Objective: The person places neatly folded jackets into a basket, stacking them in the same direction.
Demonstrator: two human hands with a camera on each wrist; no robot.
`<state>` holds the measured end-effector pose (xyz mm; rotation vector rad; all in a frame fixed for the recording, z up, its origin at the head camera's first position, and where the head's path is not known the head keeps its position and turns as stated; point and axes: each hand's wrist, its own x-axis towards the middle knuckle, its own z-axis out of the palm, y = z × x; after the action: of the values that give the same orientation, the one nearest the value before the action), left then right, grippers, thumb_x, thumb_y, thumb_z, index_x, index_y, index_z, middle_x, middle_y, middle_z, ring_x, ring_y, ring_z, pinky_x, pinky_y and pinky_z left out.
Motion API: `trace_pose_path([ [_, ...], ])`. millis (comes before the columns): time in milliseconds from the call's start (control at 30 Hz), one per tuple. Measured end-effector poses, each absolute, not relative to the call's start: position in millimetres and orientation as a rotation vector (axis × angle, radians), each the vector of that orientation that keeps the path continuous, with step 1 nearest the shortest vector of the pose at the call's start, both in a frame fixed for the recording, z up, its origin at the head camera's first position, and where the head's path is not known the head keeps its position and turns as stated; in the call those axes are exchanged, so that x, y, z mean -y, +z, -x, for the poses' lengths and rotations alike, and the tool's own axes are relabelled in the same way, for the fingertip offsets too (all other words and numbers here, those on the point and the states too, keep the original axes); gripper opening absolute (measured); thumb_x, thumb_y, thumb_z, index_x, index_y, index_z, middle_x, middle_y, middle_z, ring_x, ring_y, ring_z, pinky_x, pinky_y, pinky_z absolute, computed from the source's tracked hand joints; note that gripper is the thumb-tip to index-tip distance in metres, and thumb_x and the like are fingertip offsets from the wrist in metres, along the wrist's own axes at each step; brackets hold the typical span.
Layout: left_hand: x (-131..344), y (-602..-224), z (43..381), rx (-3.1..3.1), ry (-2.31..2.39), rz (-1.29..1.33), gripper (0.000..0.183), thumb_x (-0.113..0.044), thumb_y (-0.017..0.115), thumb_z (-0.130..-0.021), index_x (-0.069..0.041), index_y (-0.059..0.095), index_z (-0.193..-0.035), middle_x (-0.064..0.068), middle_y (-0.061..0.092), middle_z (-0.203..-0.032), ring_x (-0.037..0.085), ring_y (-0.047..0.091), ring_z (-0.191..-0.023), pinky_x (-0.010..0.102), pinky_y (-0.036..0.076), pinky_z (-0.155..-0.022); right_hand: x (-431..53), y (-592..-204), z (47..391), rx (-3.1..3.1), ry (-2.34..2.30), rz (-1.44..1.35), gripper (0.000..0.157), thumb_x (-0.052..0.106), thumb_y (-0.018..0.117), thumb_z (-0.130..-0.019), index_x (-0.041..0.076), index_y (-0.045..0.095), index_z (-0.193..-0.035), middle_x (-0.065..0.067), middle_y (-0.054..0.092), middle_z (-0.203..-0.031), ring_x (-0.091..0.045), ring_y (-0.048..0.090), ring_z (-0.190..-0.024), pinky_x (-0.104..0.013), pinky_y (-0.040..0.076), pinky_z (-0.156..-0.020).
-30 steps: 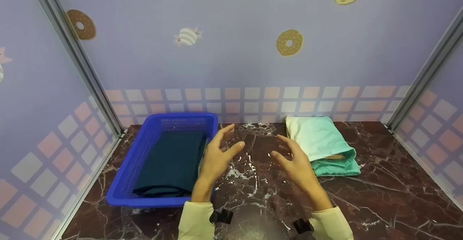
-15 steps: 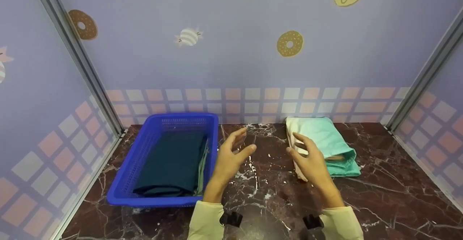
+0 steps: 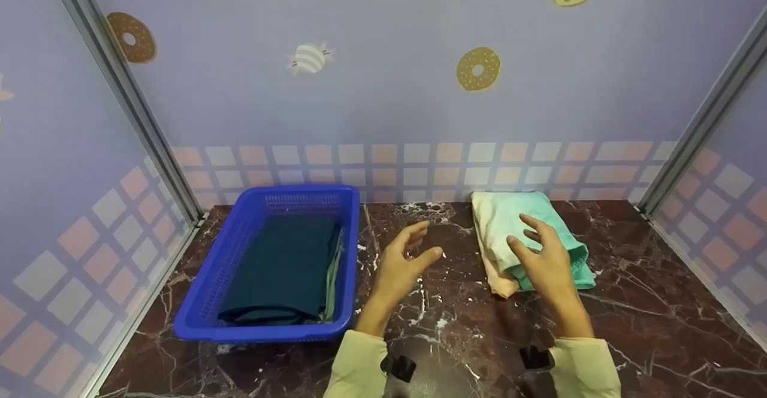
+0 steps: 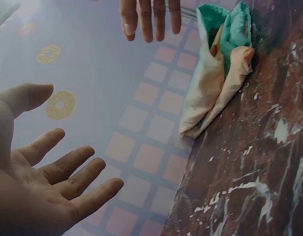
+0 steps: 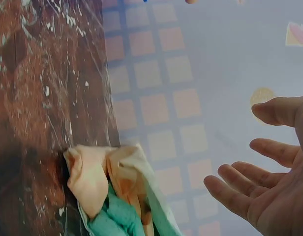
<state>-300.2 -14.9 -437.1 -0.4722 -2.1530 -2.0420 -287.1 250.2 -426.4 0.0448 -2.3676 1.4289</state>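
Above the middle of the table my left hand (image 3: 400, 269) hovers with spread, relaxed fingers and nothing in them. My right hand (image 3: 546, 263) is likewise bare-fingered, held over the front part of a folded cloth bundle (image 3: 506, 221), which it overlaps in the head view. That bundle fades from cream to mint green, with a peach fold at its near left corner; the right wrist view shows its loose open end (image 5: 117, 196) below the hand. Inside a blue plastic basket (image 3: 263, 333), left of my left hand, lies a folded dark teal cloth (image 3: 284, 266), a lighter green edge (image 3: 331, 284) along its right side.
The dark red marbled tabletop (image 3: 431, 350) runs between basket and bundle. A lilac wall (image 3: 395, 110) with printed sweets and a tiled band closes the back, and side panels with metal corner posts stand left and right.
Both hands have moved to the right, the right one from beside the bundle to over it. The green edge in the basket and the bundle's peach corner have come into view. The cloths stay put.
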Motion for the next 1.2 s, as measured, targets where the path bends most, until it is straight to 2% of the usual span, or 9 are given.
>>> trace_pose_path([
  [133,3.5,-441.3,303.9,2.184,-2.031,0.486,0.057,-0.024,0.080,-0.093,-0.009,0.064,-0.145,0.019,0.062,-0.145,0.042,0.055,-0.136,0.059,0.044,-0.111,-261.7,-427.4,287.8,2.352,1.344,-0.025,0.055,0.011,0.068,-0.105,-0.004,0.049,-0.154,-0.029,0.043,-0.155,-0.048,0.048,-0.140,-0.059,0.046,-0.110],
  [333,-12.3,-448.0,310.4,2.230,-1.983,0.527,0.058,-0.026,0.081,-0.092,-0.012,0.065,-0.145,0.014,0.063,-0.145,0.038,0.056,-0.135,0.057,0.046,-0.110,-283.2,-429.5,285.1,2.306,1.271,0.070,0.054,0.012,0.068,-0.104,-0.004,0.051,-0.153,-0.031,0.043,-0.154,-0.048,0.045,-0.140,-0.061,0.044,-0.109],
  [467,-23.8,-454.1,316.2,2.232,-1.985,0.534,0.058,-0.024,0.081,-0.091,-0.008,0.064,-0.144,0.011,0.064,-0.144,0.037,0.057,-0.133,0.057,0.045,-0.111,-296.4,-433.2,284.6,2.273,1.242,0.133,0.054,0.011,0.069,-0.104,-0.005,0.051,-0.152,-0.031,0.045,-0.151,-0.048,0.045,-0.139,-0.060,0.044,-0.107],
  [567,-35.5,-458.0,321.6,2.200,-2.002,0.538,0.056,-0.020,0.080,-0.091,-0.006,0.065,-0.142,0.014,0.066,-0.141,0.037,0.059,-0.130,0.056,0.044,-0.112,-305.5,-438.4,285.3,2.289,1.225,0.171,0.055,0.014,0.069,-0.104,-0.004,0.051,-0.153,-0.032,0.046,-0.150,-0.048,0.046,-0.137,-0.061,0.041,-0.108],
  [700,-56.2,-465.2,329.1,2.208,-2.005,0.528,0.054,-0.021,0.080,-0.091,-0.008,0.067,-0.141,0.011,0.067,-0.140,0.034,0.061,-0.128,0.052,0.047,-0.111,-318.3,-446.7,285.9,2.320,1.189,0.234,0.055,0.017,0.069,-0.104,-0.004,0.052,-0.152,-0.032,0.047,-0.149,-0.049,0.045,-0.137,-0.063,0.036,-0.111],
  [800,-69.1,-472.8,332.2,2.256,-1.999,0.519,0.055,-0.024,0.081,-0.090,-0.010,0.068,-0.141,0.010,0.065,-0.144,0.038,0.061,-0.130,0.053,0.048,-0.110,-325.9,-454.2,286.0,2.338,1.191,0.259,0.054,0.018,0.069,-0.104,-0.004,0.054,-0.151,-0.032,0.048,-0.149,-0.049,0.043,-0.139,-0.064,0.033,-0.113],
  [933,-77.4,-485.0,333.5,2.317,-2.029,0.531,0.060,-0.023,0.082,-0.087,-0.010,0.066,-0.143,0.015,0.058,-0.150,0.048,0.054,-0.135,0.059,0.045,-0.110,-333.2,-463.5,289.4,2.397,1.235,0.251,0.057,0.023,0.068,-0.105,-0.002,0.052,-0.153,-0.032,0.044,-0.154,-0.050,0.035,-0.146,-0.066,0.028,-0.117],
  [1067,-81.8,-494.5,333.7,2.367,-2.127,0.534,0.065,-0.021,0.082,-0.088,-0.009,0.061,-0.149,0.020,0.048,-0.158,0.052,0.048,-0.139,0.059,0.045,-0.111,-339.0,-471.1,292.1,2.459,1.265,0.267,0.063,0.027,0.067,-0.106,-0.001,0.046,-0.158,-0.032,0.036,-0.161,-0.050,0.027,-0.152,-0.067,0.023,-0.120],
  [1200,-86.6,-499.1,333.3,2.387,-2.196,0.549,0.068,-0.022,0.081,-0.089,-0.008,0.058,-0.151,0.024,0.040,-0.163,0.055,0.049,-0.137,0.056,0.048,-0.109,-344.3,-477.8,292.4,2.524,1.301,0.307,0.069,0.031,0.064,-0.107,-0.002,0.039,-0.162,-0.032,0.030,-0.165,-0.050,0.022,-0.154,-0.065,0.019,-0.123],
])
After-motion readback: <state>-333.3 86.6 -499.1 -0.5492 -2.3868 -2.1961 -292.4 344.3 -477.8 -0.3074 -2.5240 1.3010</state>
